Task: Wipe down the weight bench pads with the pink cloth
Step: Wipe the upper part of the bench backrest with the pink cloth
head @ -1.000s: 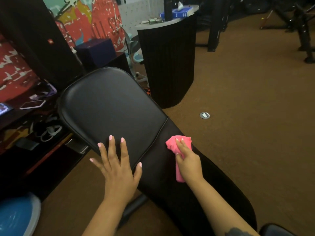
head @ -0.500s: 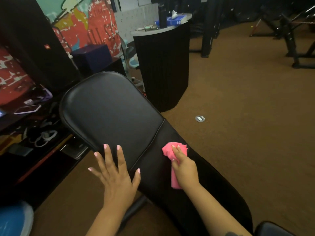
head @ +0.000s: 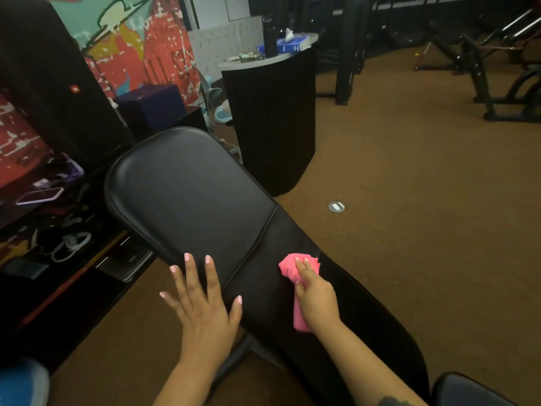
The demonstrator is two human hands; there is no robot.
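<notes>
black bench pad (head: 190,194) long axis from near right to far left

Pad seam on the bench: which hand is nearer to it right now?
Left. The left hand lies flat with its fingers right beside the seam; the right hand grips the pink cloth farther to the seam's right.

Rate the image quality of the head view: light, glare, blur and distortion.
Head view: dim indoor light, with the left side in deep shadow; soft glare on the far end of the bench pad; wide-angle bending toward the edges; the pink cloth and both hands, left hand and right hand, read slightly soft but clearly.
</notes>
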